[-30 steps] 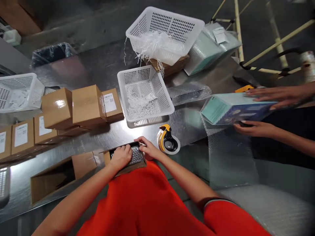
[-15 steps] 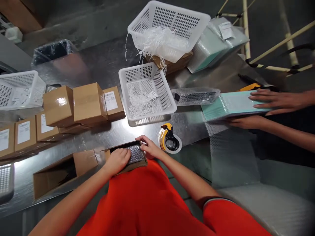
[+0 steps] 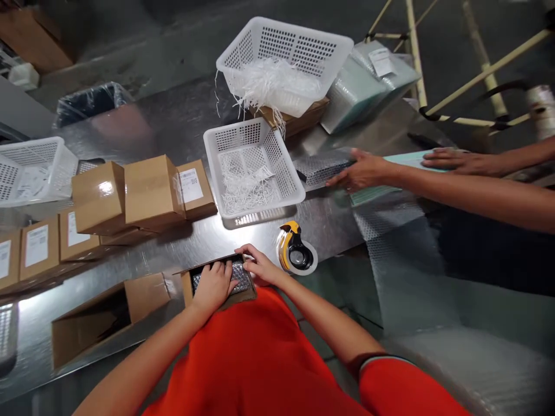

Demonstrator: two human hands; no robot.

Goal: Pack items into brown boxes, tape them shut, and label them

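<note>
A small open cardboard box (image 3: 243,296) stands at the table's near edge, against the red shirt. Bubble-wrapped goods (image 3: 241,275) fill its inside. My left hand (image 3: 215,284) lies on top of the wrap with its fingers spread. At the box's right end, my right hand (image 3: 261,266) grips the rim between thumb and fingers. Just right of the box, a yellow and black tape dispenser (image 3: 297,252) rests on the metal table.
White baskets (image 3: 299,193) with shredded filler stand behind. Closed cartons (image 3: 150,193) and an open carton (image 3: 147,296) are at left. At right, another person's hands (image 3: 362,171) touch a bubble-wrapped item (image 3: 318,169) and a mint-green stack (image 3: 373,195).
My left hand has shifted over the bubble wrap and its fingers have spread. The other person's one hand has reached left to the bubble-wrapped item. The view has moved slightly.
</note>
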